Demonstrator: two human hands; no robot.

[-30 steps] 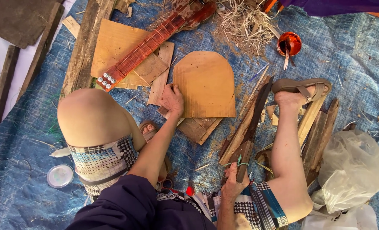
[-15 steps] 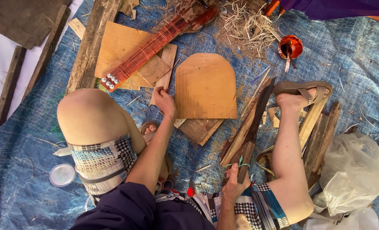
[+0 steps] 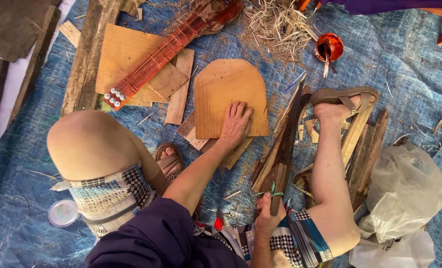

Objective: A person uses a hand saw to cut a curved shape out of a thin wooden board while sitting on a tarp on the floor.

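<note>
The left hand point(image 3: 236, 124) lies open, flat on the arched board point(image 3: 233, 87). The right hand point(image 3: 266, 214) grips a dark blade's point(image 3: 285, 144) handle above the blue tarp point(image 3: 394, 59).

The panel point(image 3: 233, 94) under the left hand point(image 3: 236, 124) is thin, pale, matt wood with small pinholes, lying on rough offcuts point(image 3: 181, 84) and a weathered plank point(image 3: 89, 54). The dark blade-like piece point(image 3: 285, 149) in the right hand point(image 3: 266, 221) looks like rough, split wood, bound with green cord at the grip. The tarp point(image 3: 389, 54) is blue woven plastic, dusty and matt; the neck point(image 3: 156, 62) is glossy reddish varnished wood with shiny metal pegs, the bag point(image 3: 404, 193) is crinkled translucent plastic, and the shavings point(image 3: 275, 25) are dry and fibrous.
</note>
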